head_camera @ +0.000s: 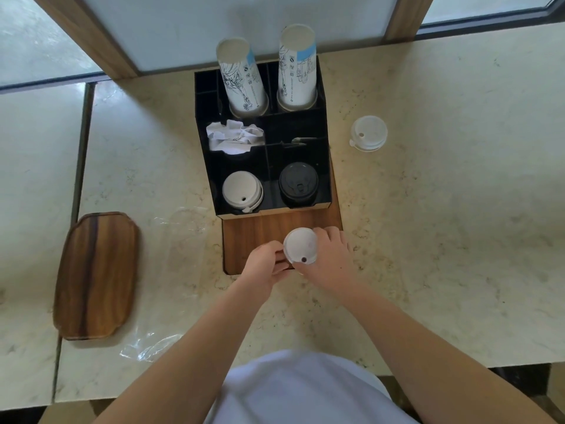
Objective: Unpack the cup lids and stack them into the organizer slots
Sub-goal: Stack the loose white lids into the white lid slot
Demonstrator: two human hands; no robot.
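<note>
Head view: no legible writing is seen on the two printed cup stacks [244, 81] in the organizer [324, 166], while a white lid stack [300, 245], just before it, is gripped by curled fingers of both the left hand [264, 266] and right hand [331, 258].

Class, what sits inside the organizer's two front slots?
In the organizer, the front left slot holds white lids, the right black lids. Each top lid hides how many lie beneath.

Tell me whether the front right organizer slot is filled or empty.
Filled. A stack of black lids sits in the front right slot of the organizer, beside the white lids in the front left slot.
</note>
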